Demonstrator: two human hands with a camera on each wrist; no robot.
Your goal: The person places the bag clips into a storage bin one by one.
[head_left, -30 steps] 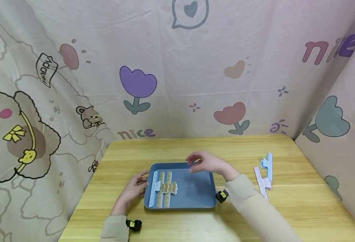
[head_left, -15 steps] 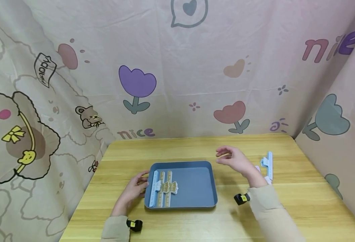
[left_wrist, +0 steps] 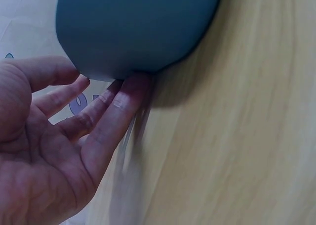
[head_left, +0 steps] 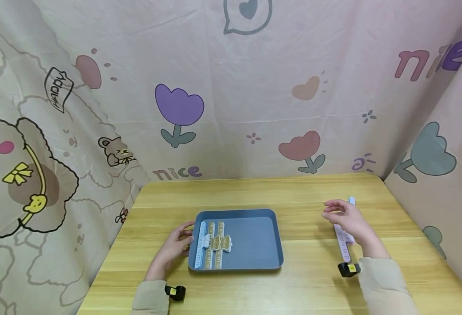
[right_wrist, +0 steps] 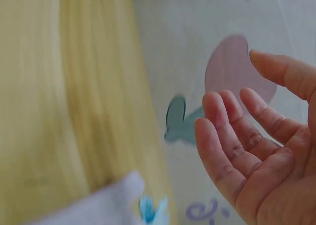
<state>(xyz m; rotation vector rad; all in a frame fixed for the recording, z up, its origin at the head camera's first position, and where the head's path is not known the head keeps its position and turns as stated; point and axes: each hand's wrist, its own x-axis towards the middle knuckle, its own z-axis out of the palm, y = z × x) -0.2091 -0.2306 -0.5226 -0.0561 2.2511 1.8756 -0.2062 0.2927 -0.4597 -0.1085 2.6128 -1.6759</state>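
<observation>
My left hand (head_left: 173, 246) rests its fingertips on the left side of a blue-grey tray (head_left: 256, 240). In the left wrist view its fingers (left_wrist: 111, 118) are fairly straight against the tray's outer wall. Inside the tray, at the left, a light blue sealing clip (head_left: 199, 253) lies beside two gold-and-clear clips (head_left: 226, 245), all lengthwise front to back. My right hand (head_left: 350, 223), loosely curved and holding nothing, hovers above a lilac clip (head_left: 342, 245) and a light blue clip (head_left: 351, 200), which it mostly hides. The right wrist view shows its fingers apart from both clips.
The light wooden table (head_left: 305, 284) runs back to a printed curtain (head_left: 238, 87), which also encloses both sides. A black wrist camera (head_left: 175, 293) sits on the left wrist, another camera (head_left: 348, 270) on the right wrist.
My right hand has travelled right from over the tray's back edge to above the two clips on the table. The left hand has stayed at the tray.
</observation>
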